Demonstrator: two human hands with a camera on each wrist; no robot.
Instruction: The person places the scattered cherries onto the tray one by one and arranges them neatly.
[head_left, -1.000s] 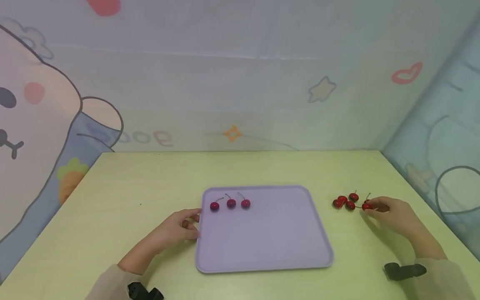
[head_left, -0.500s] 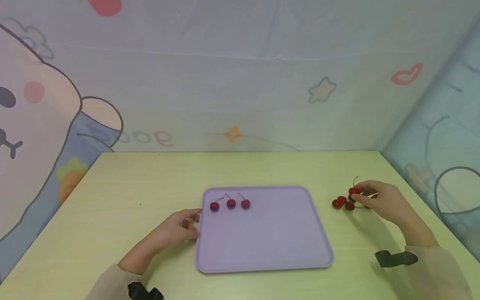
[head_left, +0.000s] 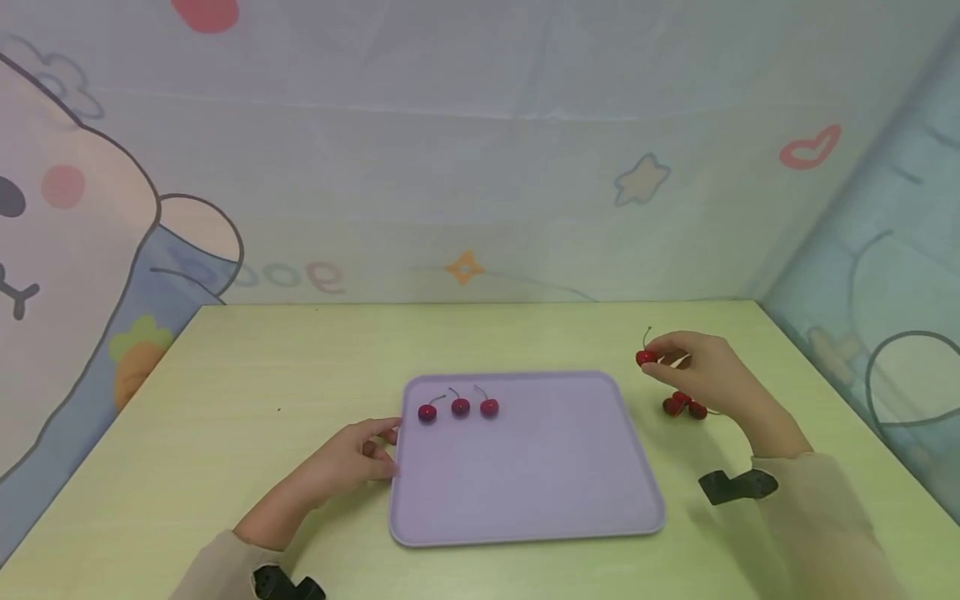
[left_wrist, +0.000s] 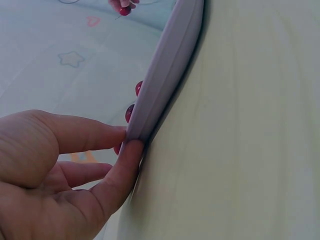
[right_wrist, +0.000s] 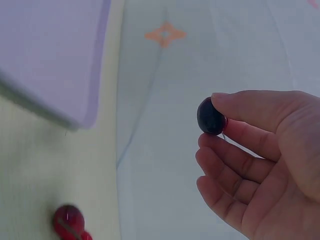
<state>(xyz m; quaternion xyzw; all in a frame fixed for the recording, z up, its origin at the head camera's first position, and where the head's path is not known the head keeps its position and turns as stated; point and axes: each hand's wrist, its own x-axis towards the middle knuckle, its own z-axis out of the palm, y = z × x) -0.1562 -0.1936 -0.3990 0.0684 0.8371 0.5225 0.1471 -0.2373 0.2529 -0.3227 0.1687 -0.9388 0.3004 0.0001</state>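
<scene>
The desk [head_left: 225, 375] is pale and faintly grained. The tray [head_left: 525, 479] is smooth, lilac and rectangular, with rounded corners. At its 9 o'clock, the left hand [head_left: 347, 458] touches the edge, thumb and finger spread. At its 2 o'clock, above the desk, the right hand [head_left: 701, 364] pinches a cherry [head_left: 645, 357]: round, glossy, red, thin-stemmed. Three cherries [head_left: 461, 407] lie inside at 10 o'clock.

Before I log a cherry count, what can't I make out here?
Head view: full count of the loose pile; the right forearm may cover more.
Left wrist view: tray cherries, mostly hidden behind the tray.
Right wrist view: second loose cherry, cut off by the bottom edge.
</scene>
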